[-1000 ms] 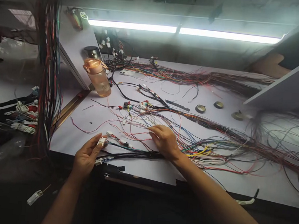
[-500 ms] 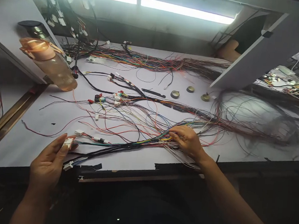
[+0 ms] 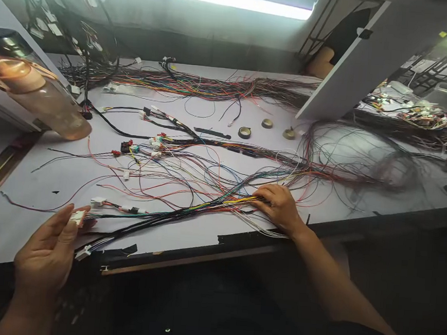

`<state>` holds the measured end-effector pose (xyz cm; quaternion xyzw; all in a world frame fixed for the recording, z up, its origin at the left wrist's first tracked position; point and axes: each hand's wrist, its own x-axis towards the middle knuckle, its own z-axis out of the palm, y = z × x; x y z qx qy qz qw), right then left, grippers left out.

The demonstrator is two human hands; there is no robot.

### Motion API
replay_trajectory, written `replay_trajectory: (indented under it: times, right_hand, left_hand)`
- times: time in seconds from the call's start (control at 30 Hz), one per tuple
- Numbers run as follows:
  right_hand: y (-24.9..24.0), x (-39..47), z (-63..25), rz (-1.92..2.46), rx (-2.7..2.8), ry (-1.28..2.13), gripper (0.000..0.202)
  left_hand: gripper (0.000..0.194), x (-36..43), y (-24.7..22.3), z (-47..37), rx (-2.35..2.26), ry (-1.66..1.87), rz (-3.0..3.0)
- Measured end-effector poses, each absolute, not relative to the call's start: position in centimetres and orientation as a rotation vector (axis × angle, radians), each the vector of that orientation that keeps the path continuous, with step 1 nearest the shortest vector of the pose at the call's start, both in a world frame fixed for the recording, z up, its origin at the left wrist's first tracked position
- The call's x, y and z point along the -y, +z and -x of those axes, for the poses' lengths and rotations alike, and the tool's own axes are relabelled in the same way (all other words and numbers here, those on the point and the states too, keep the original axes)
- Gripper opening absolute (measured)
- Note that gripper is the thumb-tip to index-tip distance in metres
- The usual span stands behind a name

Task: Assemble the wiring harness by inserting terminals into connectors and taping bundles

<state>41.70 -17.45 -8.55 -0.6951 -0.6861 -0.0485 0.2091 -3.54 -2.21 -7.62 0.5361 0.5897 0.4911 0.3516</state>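
Observation:
My left hand (image 3: 49,244) pinches a white connector (image 3: 77,218) at the left front of the table. From that connector, wires run right into a black-wrapped bundle (image 3: 158,215). My right hand (image 3: 277,205) is closed on yellow wires (image 3: 240,201) where the bundle fans out into loose strands. Another white connector (image 3: 83,252) lies at the table's front edge, just right of my left hand. Behind it rests a white plug (image 3: 98,202) on a short red and black lead.
A second harness (image 3: 217,144) with several coloured connectors lies behind. Tape rolls (image 3: 244,132) sit near the middle. A bottle (image 3: 50,102) leans at the left. A divider panel (image 3: 343,63) stands at the right, and a person's arm (image 3: 320,63) shows beyond it.
The view has shifted right, so most things appear farther left. My right hand has moved right relative to the bundle, with more yellow wire showing. My left hand still holds the connector.

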Motion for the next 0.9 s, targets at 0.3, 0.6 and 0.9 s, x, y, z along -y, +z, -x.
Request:
replay_trajectory:
  times: [0.3, 0.6, 0.9]
  right_hand:
    - [-8.3, 20.5, -38.3, 1.838, 2.022, -0.195, 0.033]
    - [-10.4, 21.3, -43.3, 1.924, 1.926, -0.368, 0.025]
    - [-10.9, 20.7, -45.7, 1.868, 1.958, -0.393, 0.031]
  left_hand:
    - [0.050, 1.6, -8.5, 4.5, -1.404, 1.294, -1.333]
    - [0.052, 1.5, -9.1, 4.9, -1.234, 1.291, -1.322]
    - [0.051, 1.6, -9.3, 5.1, -1.184, 1.275, -1.323]
